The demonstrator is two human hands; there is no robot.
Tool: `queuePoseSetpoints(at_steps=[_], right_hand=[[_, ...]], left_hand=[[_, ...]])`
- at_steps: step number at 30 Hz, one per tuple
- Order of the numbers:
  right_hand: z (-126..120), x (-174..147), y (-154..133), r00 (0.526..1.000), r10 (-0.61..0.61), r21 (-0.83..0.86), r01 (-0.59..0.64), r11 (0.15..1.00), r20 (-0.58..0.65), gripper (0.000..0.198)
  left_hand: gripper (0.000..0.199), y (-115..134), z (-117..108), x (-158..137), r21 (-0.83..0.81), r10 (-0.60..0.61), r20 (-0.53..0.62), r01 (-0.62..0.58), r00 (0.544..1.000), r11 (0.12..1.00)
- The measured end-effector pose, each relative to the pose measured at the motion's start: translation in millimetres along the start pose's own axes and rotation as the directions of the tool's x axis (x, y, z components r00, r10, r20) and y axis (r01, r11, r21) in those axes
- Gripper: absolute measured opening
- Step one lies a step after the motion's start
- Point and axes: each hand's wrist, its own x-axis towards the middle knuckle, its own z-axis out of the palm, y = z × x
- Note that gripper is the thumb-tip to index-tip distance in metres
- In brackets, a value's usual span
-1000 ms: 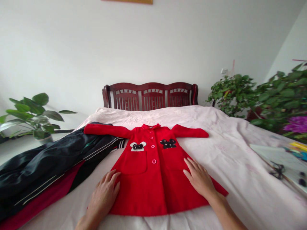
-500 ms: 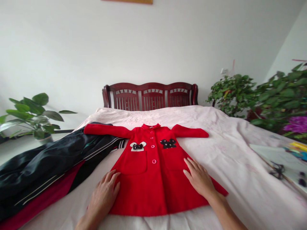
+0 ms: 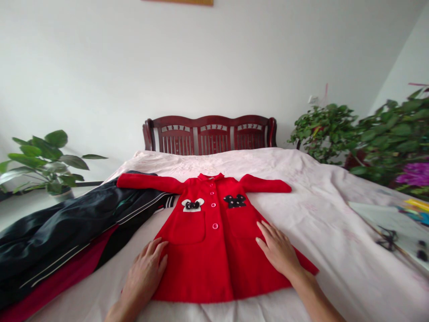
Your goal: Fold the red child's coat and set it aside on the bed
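A red buttoned coat [image 3: 214,268] lies spread flat, its collar away from me and both sleeves stretched out sideways. Above its pockets sit a white mouse-head patch with a black bow [image 3: 193,205] and a black polka-dot patch [image 3: 234,201]. My left hand [image 3: 147,264] rests on the coat's lower left edge, fingers extended. On the lower right side, my right hand [image 3: 276,246] lies flat with its fingers a little apart. Neither hand grasps the cloth. The coat's left sleeve end overlaps a dark garment with white stripes [image 3: 83,219].
Beneath everything is a bed with a pale sheet [image 3: 321,214] and a dark red wooden headboard [image 3: 214,134]. A potted plant [image 3: 50,161] stands at the left, bushy plants [image 3: 328,129] at the right. Scissors [image 3: 387,237] lie on a white surface at the right.
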Motion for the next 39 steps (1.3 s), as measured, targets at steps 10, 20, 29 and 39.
queuePoseSetpoints(at_steps=[10, 20, 29, 39], right_hand=[[-2, 0, -1, 1.0, 0.0, 0.025, 0.0, 1.0, 0.0, 0.055], [-1, 0, 0, 1.0, -0.009, 0.019, 0.009, 1.0, -0.007, 0.055], [-4, 0, -2, 1.0, 0.011, 0.018, -0.012, 1.0, 0.016, 0.055], [-12, 0, -8, 0.998, 0.052, -0.032, -0.051, 0.998, 0.034, 0.054]], left_hand=[[0.042, 0, 0, 0, -0.003, -0.011, 0.009, 0.011, 1.0, 1.0], [0.042, 1, -2, 0, -0.041, -0.012, 0.012, 0.013, 1.0, 0.999], [0.042, 3, -4, 1, -0.027, -0.027, 0.046, 0.028, 0.999, 0.999], [0.043, 4, -6, 0, 0.007, -0.029, 0.057, 0.029, 0.998, 1.0]])
